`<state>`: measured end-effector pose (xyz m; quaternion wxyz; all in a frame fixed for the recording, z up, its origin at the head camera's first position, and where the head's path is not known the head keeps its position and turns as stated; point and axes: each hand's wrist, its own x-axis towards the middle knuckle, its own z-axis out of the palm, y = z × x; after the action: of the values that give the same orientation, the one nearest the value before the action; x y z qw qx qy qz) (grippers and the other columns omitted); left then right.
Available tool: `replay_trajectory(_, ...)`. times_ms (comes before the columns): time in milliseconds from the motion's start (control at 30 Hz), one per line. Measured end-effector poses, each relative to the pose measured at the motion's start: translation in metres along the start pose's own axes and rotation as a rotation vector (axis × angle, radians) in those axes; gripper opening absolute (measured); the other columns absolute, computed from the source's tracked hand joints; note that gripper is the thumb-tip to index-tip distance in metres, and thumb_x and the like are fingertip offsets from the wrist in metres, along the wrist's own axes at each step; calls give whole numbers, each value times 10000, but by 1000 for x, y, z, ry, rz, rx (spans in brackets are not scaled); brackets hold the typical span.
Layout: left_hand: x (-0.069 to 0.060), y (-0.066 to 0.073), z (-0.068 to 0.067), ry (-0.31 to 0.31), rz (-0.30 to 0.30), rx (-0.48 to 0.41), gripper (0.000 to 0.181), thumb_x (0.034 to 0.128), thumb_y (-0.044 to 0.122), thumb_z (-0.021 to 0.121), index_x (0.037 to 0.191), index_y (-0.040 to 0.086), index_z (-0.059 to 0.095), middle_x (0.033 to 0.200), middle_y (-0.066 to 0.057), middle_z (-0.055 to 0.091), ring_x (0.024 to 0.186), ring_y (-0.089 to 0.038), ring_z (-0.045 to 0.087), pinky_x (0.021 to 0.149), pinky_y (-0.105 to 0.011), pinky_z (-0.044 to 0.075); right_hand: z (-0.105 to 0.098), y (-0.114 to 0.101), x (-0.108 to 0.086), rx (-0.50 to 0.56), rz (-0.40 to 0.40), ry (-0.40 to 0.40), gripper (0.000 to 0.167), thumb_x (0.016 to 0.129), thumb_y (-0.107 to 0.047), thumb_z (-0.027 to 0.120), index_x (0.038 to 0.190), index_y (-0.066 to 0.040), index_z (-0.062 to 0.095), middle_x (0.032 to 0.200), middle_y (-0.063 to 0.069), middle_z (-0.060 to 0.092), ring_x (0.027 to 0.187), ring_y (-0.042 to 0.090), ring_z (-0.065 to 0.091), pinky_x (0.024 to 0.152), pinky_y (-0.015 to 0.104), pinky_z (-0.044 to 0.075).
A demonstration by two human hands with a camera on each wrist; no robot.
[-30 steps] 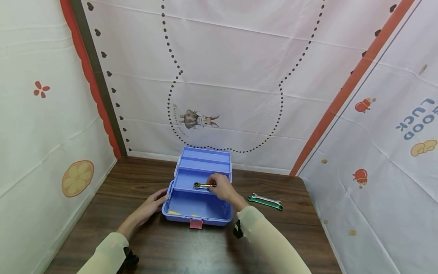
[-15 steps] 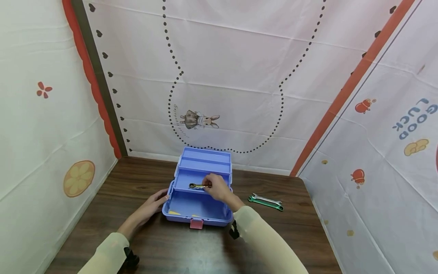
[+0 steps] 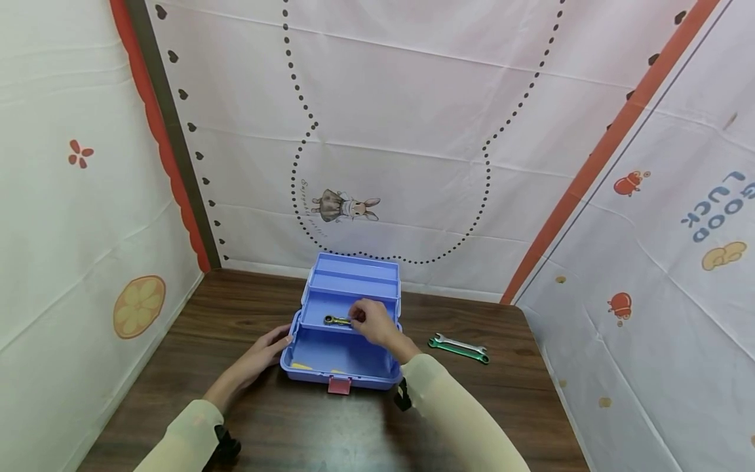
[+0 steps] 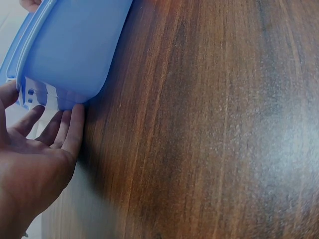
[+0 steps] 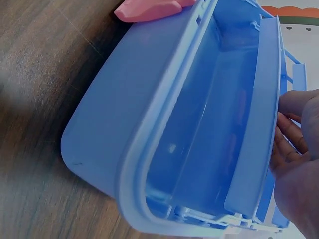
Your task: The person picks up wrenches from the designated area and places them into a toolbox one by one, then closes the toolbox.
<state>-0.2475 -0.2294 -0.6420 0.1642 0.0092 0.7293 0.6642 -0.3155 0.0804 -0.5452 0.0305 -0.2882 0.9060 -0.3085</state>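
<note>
Left hand point(image 3: 263, 351): at the toolbox's left end, fingers extended against the side, thumb at the rim; not clenched round it.
Blue toolbox point(image 3: 309, 376): lid up, on the counter point(image 3: 342, 432). Probable hazard: a shove from the right, with the left hand bearing too lightly, could slide it or jolt its tray.
Gold wrench point(image 3: 337, 320): in the raised tray point(image 3: 318, 305), near its front edge; ring end points left, long axis crosswise, roughly along that edge. It could slip into the lower compartment if nudged forward.
Right hand point(image 3: 377, 324): at the wrench's right end, well apart from the left hand, fingers curled; cannot tell whether they pinch it.
Silver wrench point(image 3: 461, 343), green wrench point(image 3: 459, 352): side by side on the counter.
</note>
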Motion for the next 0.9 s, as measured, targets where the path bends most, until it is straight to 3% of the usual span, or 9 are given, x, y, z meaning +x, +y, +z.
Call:
replay_trajectory(267,3,-3,0,-8,1,-6,756,1106,461,551,1660,34,264,1682,-283,266,1474,-445,419,1127,-558,479,-14,11,-8,28,-3,29,130,958,-28,760,1088,-18,752,1004,44,727,899,159,679,785,276,586)
replay_trajectory(500,4,-5,-2,-6,1,-6,769,1100,475,557,1660,34,266,1676,-288,276,1468,-452,427,1119,-548,490,-25,31,-18,3,48,50,112,961,-50,769,1068,-23,753,962,10,713,859,117,653,761,275,582)
replay_trajectory(900,5,-4,-3,-11,-10,5,789,1095,497,555,1665,40,256,1683,-285,262,1475,-447,418,1123,-547,486,-55,50,-53,65,34,157,83,936,-16,780,1005,-32,736,910,10,698,815,123,644,723,283,587)
